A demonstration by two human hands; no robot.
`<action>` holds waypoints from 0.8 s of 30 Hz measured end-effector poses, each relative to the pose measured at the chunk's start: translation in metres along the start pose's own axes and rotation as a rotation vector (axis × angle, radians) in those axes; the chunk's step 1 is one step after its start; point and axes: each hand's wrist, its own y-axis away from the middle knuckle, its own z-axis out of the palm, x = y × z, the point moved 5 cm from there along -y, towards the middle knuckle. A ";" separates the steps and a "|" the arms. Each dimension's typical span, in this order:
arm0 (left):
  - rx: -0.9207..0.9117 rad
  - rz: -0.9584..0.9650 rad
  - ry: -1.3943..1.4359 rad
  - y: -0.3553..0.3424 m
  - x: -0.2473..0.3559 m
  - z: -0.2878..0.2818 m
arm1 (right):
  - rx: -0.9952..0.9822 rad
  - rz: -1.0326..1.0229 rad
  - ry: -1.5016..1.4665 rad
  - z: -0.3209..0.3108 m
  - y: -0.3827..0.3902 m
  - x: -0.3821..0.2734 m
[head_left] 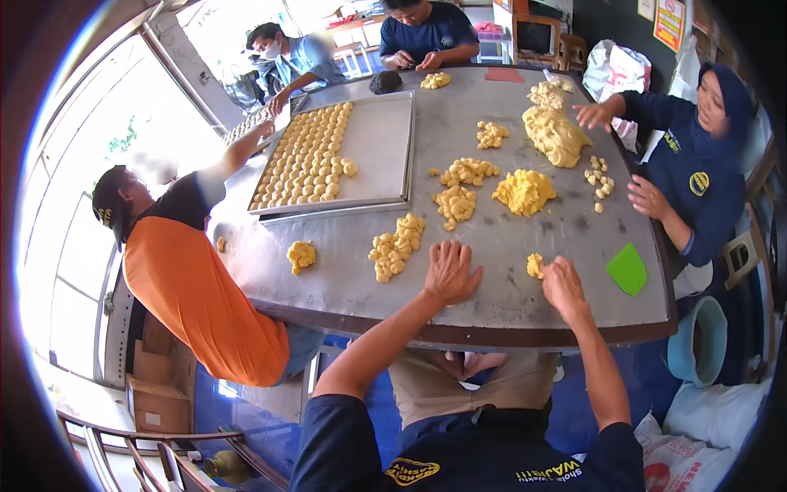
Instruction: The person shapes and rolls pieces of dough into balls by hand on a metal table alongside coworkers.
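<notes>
My left hand (452,274) lies palm down on the metal tabletop, fingers spread, just right of a cluster of pale dough balls (397,248). Whatever may be under its palm is hidden. The curled fingers of my right hand (564,286) are at a small lump of yellow dough (535,266) and appear to pinch its edge. Farther up the table sits a larger mound of crumbly yellow dough (525,192). Between it and the tray are more heaps of pale dough pieces (456,205). To the right of my right hand lies a flat green scraper (628,270).
A metal tray (381,139) holds rows of dough balls at the left. A big pale dough mass (557,136) rests at the far right. Several co-workers stand or sit around the table (492,307). A blue tub (697,341) and sacks (711,412) are at the lower right.
</notes>
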 end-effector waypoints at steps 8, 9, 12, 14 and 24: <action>0.000 0.016 0.074 0.017 -0.004 0.009 | 0.249 0.028 0.023 0.013 0.031 0.004; -0.004 -0.033 -0.011 0.026 -0.006 0.013 | 0.216 0.064 -0.073 0.015 0.034 -0.001; -0.025 -0.202 -0.037 0.025 -0.006 0.010 | 0.202 0.085 -0.232 0.001 0.030 0.000; -0.030 -0.303 0.015 0.018 -0.003 0.008 | 0.237 0.087 -0.212 -0.003 0.026 0.008; -0.244 -0.425 0.125 0.072 0.030 -0.026 | 0.139 0.249 0.171 0.005 0.038 0.036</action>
